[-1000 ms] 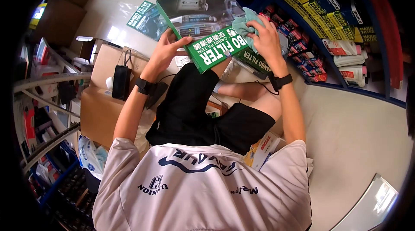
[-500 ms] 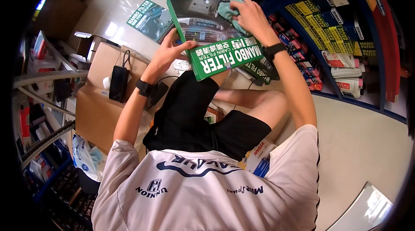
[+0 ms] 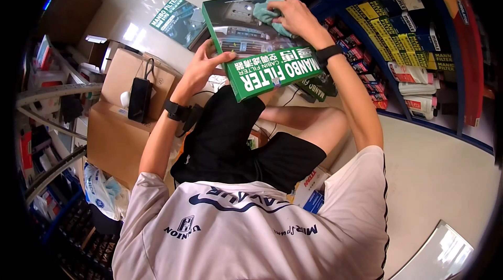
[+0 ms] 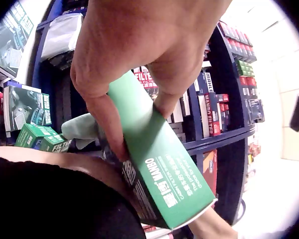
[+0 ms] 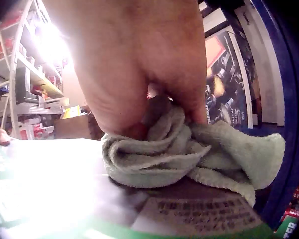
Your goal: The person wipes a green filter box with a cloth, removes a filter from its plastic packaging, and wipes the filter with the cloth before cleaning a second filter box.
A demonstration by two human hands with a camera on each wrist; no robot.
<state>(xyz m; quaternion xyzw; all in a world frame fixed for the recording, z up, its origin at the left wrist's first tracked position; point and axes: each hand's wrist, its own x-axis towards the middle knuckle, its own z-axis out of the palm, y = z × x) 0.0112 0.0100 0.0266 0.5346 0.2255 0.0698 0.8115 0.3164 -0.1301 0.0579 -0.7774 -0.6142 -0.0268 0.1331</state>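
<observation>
A green cabin filter box (image 3: 277, 73) with a dark picture on its broad face is held tilted above the person's lap. The left hand (image 3: 201, 65) grips its left edge, thumb on the front; in the left wrist view the left hand (image 4: 139, 64) pinches across the narrow green side (image 4: 154, 154). On the broad face, the right hand (image 3: 298, 15) holds a bunched pale green cloth (image 3: 270, 11) against the upper part. The right wrist view shows the right hand (image 5: 139, 64) gripping the folded cloth (image 5: 154, 154) on the box's surface; its fingertips are partly hidden in the folds.
Another filter box (image 3: 178, 22) lies on the floor at the upper left. A further green box (image 3: 319, 87) is behind the held one. Cardboard boxes (image 3: 118, 138) with a black device (image 3: 140, 99) stand at the left; stocked blue shelves (image 3: 414, 115) line the right.
The right hand and cloth have moved left across the box's broad face, from its right end to the upper middle. The box has turned slightly and shows more of its printed side; the left hand keeps its grip.
</observation>
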